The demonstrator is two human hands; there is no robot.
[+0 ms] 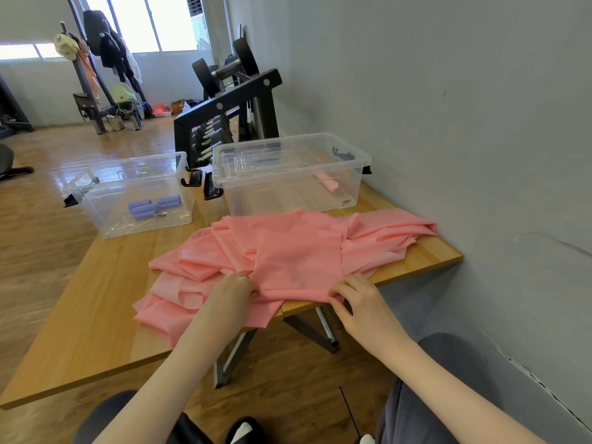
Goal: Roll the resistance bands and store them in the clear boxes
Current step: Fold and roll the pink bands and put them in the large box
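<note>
Pink resistance bands [298,251] heaped on desk [96,315], both hands pinching near edge.
Left hand [232,291] fingers grip at 7 o'clock, right hand [358,302] at 5. Clear boxes [288,174] at 12; purple rolls [153,205] in left box.

A heap of unrolled pink resistance bands [288,254] sprawls across the near part of the wooden counter [96,315], both hands at its front edge, left hand [235,291] beside right hand [355,301]. Behind it stand two clear plastic boxes: the left box [128,193] holds rolled purple bands [153,205], the right box [288,174] one rolled pink band [330,184]. A black dumbbell rack [230,113] stands behind the boxes.
</note>
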